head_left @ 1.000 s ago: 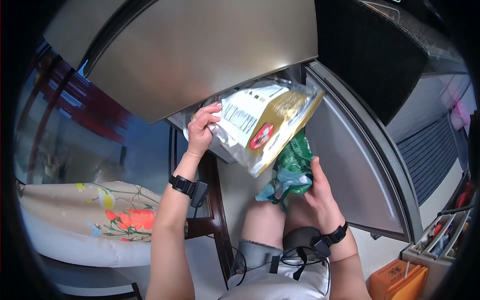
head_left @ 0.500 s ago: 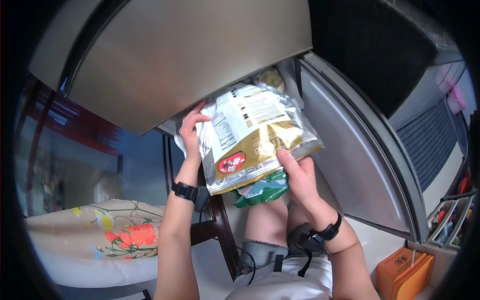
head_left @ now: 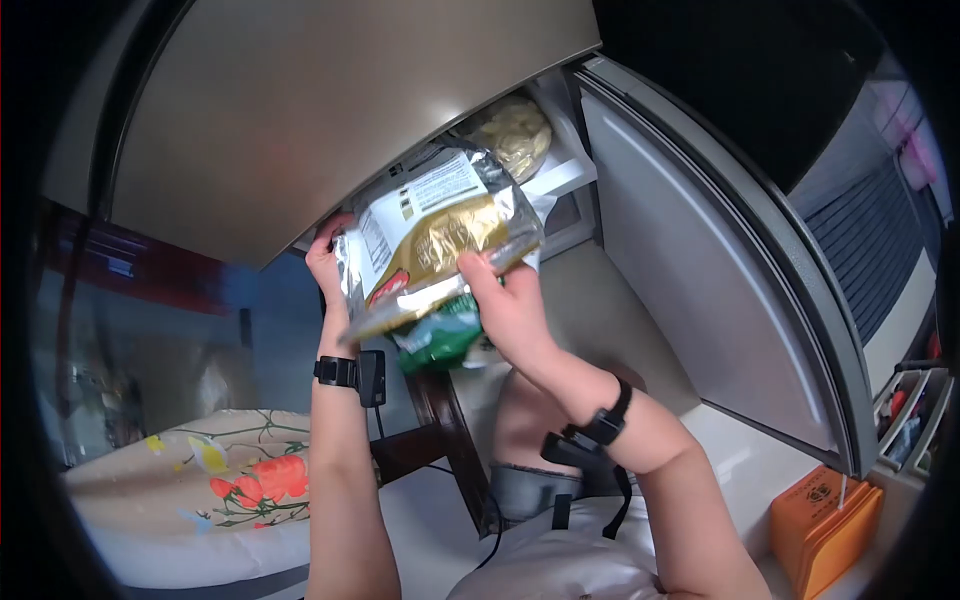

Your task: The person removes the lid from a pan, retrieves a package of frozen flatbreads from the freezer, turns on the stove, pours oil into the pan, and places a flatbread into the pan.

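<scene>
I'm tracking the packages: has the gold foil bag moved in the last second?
Yes, the gold foil bag moved left, away from the open refrigerator door.

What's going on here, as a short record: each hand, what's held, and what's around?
Left hand: gripping the left edge of a shiny silver, gold and white foil bag
Right hand: thumb on top of that bag's near edge, other fingers mostly hidden
Beneath the bag: a crinkled green plastic packet
Beyond the bag: a pale, lumpy bundle, contents unclear
Right side: a grey-edged white door, standing open
Lower right: a boxy orange container
</scene>
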`<state>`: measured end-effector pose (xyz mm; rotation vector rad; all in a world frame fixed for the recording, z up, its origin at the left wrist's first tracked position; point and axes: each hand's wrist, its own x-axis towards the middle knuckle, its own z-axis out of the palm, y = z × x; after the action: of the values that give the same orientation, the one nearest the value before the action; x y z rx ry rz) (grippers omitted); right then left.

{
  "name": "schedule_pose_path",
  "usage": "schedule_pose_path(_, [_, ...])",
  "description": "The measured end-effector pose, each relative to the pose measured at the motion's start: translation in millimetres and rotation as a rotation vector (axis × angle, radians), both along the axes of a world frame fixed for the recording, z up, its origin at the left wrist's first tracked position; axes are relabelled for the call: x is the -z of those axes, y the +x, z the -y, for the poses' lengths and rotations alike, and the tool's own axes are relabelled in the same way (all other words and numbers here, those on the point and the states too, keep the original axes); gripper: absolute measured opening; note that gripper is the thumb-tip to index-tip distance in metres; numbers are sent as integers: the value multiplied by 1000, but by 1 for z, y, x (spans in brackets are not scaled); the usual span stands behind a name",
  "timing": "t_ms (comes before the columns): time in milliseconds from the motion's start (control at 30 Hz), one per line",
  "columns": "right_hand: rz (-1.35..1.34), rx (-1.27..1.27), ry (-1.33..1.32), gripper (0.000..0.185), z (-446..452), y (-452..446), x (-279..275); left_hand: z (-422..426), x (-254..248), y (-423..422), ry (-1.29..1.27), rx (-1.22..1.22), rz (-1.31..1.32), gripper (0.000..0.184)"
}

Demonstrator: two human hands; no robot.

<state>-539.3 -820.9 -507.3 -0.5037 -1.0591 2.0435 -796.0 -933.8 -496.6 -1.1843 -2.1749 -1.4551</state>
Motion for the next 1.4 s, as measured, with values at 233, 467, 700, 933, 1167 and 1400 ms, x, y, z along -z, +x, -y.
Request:
schedule_pose_path(233, [-12,113,-35,22,7,-11,14,-3,-68,70,413,419,1234,61])
schedule_pose_path(467, [119,52,28,26,10,-29,27,-41,-42,33,-197,133,593,56])
schedule_pose_path(700, [46,120,-64,25,-4,-37,15,-29,-32,23,-272,111,437,51])
schedule_pose_path(933, [-29,218,-228,27,-60,-25,12,-46,-43,81,-883,-278,-619,71])
schedule_pose_path(1167, [99,151,73,32,-45,-52,9,-50,-5,14,-628,4,-277,66])
schedule_pose_path(1400, [216,60,79,33,-2,-74,23,-39,-4,-28,-669,62,-308,48])
